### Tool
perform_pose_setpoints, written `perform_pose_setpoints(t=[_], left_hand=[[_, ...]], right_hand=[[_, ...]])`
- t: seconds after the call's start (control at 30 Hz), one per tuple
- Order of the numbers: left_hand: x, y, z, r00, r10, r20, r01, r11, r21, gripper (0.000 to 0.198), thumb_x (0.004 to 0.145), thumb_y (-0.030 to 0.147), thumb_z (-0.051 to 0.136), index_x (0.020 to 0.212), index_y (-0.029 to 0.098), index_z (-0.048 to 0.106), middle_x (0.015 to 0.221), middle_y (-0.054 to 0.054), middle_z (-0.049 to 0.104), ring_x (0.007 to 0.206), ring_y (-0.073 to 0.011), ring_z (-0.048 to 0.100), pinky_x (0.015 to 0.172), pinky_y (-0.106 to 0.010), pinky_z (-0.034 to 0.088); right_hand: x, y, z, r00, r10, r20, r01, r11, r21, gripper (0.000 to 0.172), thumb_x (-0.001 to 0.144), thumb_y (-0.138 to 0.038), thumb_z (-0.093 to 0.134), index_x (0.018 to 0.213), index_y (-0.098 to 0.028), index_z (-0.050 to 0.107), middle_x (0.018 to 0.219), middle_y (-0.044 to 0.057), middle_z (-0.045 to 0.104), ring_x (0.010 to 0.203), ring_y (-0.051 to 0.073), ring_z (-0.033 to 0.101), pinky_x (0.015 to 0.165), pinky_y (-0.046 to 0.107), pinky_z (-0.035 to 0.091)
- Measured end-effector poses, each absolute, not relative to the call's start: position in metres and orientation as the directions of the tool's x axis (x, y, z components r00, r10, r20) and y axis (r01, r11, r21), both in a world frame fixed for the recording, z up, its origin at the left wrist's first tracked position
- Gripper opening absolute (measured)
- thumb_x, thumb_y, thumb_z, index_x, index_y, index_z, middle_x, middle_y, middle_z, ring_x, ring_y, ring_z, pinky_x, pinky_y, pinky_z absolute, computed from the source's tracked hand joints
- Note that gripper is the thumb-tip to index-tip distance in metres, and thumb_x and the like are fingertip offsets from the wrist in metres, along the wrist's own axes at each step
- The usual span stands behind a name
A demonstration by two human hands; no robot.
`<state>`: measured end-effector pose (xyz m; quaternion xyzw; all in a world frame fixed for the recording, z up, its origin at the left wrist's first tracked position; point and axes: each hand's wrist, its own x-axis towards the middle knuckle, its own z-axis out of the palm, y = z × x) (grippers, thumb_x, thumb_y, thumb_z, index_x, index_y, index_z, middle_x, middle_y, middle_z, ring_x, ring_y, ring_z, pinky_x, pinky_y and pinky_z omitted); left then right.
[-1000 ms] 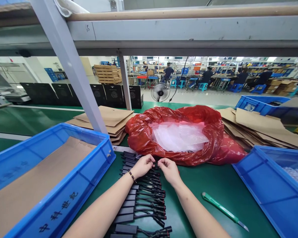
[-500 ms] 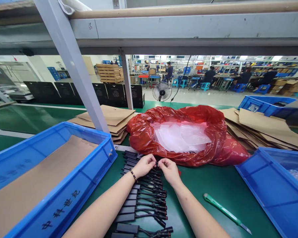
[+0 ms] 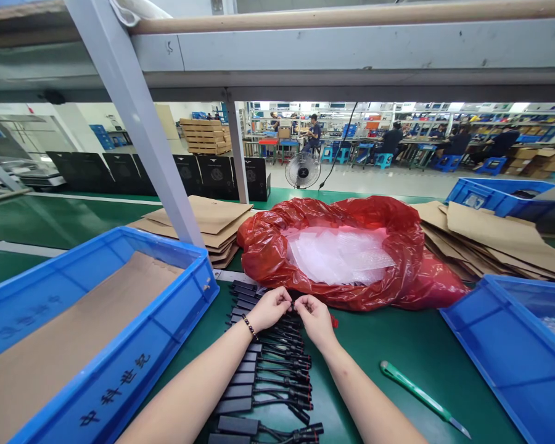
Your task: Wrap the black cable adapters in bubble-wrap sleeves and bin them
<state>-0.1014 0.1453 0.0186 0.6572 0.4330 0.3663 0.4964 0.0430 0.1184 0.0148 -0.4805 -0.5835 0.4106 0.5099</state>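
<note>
My left hand (image 3: pixel 272 308) and my right hand (image 3: pixel 314 316) meet over a row of black cable adapters (image 3: pixel 240 377). Both are closed in a pinch, fingertips almost touching, on a small black cable connector (image 3: pixel 292 306) that my fingers mostly cover. Each adapter has a flat box on the left and short leads on the right that end in round plugs, some with red rings. A small red piece (image 3: pixel 334 322) lies just right of my right hand. Directly behind my hands sits a red plastic bag (image 3: pixel 259 246) holding clear bubble bags (image 3: pixel 337 254).
A blue bin (image 3: pixel 166 336) lined with cardboard stands left, another blue bin (image 3: pixel 504 364) right. A green utility knife (image 3: pixel 416 391) with its blade out lies right of my forearm. Cardboard stacks (image 3: pixel 217 222) flank the bag. A slanted metal post (image 3: pixel 139 117) rises at left. People sit far back.
Hardly anything differs. My hands stay pinched at the same spot with only a tiny finger movement, and the view has shifted very slightly.
</note>
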Motion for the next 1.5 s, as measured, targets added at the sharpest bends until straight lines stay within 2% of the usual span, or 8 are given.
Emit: perform_pose_setpoints(t=[0.23,0.43,0.6,0.8,1.07,1.17,1.27,1.5], left_hand=[[-0.103,0.144,0.024,0.382,0.923,0.050,0.194,-0.133,0.972,0.019,0.067,0.030,0.061,0.065,0.016,0.048,0.056,0.005,0.051,0.053,-0.0088,0.045,0.052,-0.022,0.034],[-0.104,0.143,0.028,0.444,0.896,0.020,0.134,-0.089,0.987,0.015,0.065,0.026,0.058,0.062,0.016,0.047,0.052,0.004,0.051,0.051,-0.0090,0.046,0.052,-0.022,0.035],[-0.104,0.142,0.030,0.460,0.888,0.020,0.126,-0.088,0.988,0.011,0.065,0.024,0.057,0.066,0.016,0.049,0.053,0.005,0.050,0.052,-0.0091,0.046,0.054,-0.023,0.035],[-0.103,0.143,0.030,0.451,0.892,0.026,0.177,-0.118,0.977,0.015,0.071,0.030,0.053,0.070,0.015,0.053,0.055,0.004,0.050,0.053,-0.0095,0.046,0.054,-0.023,0.035],[-0.101,0.141,0.030,0.384,0.918,0.101,0.292,-0.224,0.930,0.021,0.077,0.035,0.047,0.075,0.015,0.055,0.071,-0.003,0.061,0.066,-0.0142,0.056,0.063,-0.027,0.045],[-0.106,0.146,0.040,0.313,0.936,0.160,0.388,-0.280,0.878,0.025,0.082,0.031,0.039,0.083,0.015,0.058,0.088,-0.008,0.065,0.085,-0.0174,0.058,0.080,-0.030,0.044],[-0.116,0.154,0.052,0.312,0.938,0.150,0.526,-0.302,0.795,0.029,0.083,0.029,0.037,0.087,0.014,0.061,0.092,-0.008,0.066,0.087,-0.0183,0.059,0.082,-0.030,0.044],[-0.131,0.163,0.065,0.522,0.852,-0.043,0.781,-0.457,0.426,0.025,0.065,0.016,0.058,0.088,0.020,0.068,0.092,-0.004,0.066,0.091,-0.0222,0.058,0.085,-0.033,0.042]], right_hand=[[0.043,0.121,0.010,-0.065,0.970,0.234,0.189,0.242,-0.952,0.017,0.074,-0.034,0.048,0.068,-0.018,0.051,0.063,0.000,0.053,0.059,0.013,0.048,0.057,0.024,0.041],[0.043,0.122,0.015,-0.154,0.961,0.228,0.273,0.263,-0.925,0.017,0.075,-0.030,0.044,0.064,-0.019,0.049,0.060,-0.002,0.051,0.057,0.013,0.046,0.056,0.023,0.038],[0.053,0.127,0.017,-0.196,0.957,0.215,0.376,0.276,-0.885,0.017,0.075,-0.028,0.046,0.068,-0.018,0.058,0.064,0.000,0.059,0.060,0.014,0.052,0.058,0.024,0.041],[0.092,0.138,0.024,-0.108,0.990,0.091,0.808,0.141,-0.572,0.021,0.079,-0.022,0.047,0.079,-0.018,0.067,0.079,0.004,0.068,0.077,0.018,0.061,0.070,0.025,0.042],[0.098,0.134,0.029,-0.174,0.985,0.016,0.912,0.168,-0.374,0.024,0.072,-0.011,0.049,0.063,-0.022,0.068,0.060,0.003,0.066,0.070,0.018,0.061,0.066,0.025,0.038],[0.096,0.132,0.028,-0.180,0.984,0.003,0.932,0.172,-0.321,0.023,0.070,-0.008,0.048,0.065,-0.020,0.068,0.067,0.006,0.067,0.073,0.019,0.061,0.067,0.027,0.037],[0.095,0.132,0.026,-0.182,0.983,0.007,0.940,0.176,-0.293,0.023,0.071,-0.007,0.047,0.069,-0.017,0.067,0.076,0.009,0.067,0.079,0.022,0.060,0.070,0.030,0.036],[0.092,0.136,0.019,-0.093,0.994,0.063,0.923,0.110,-0.368,0.020,0.082,-0.012,0.043,0.086,-0.012,0.063,0.086,0.011,0.066,0.083,0.022,0.060,0.074,0.028,0.037]])
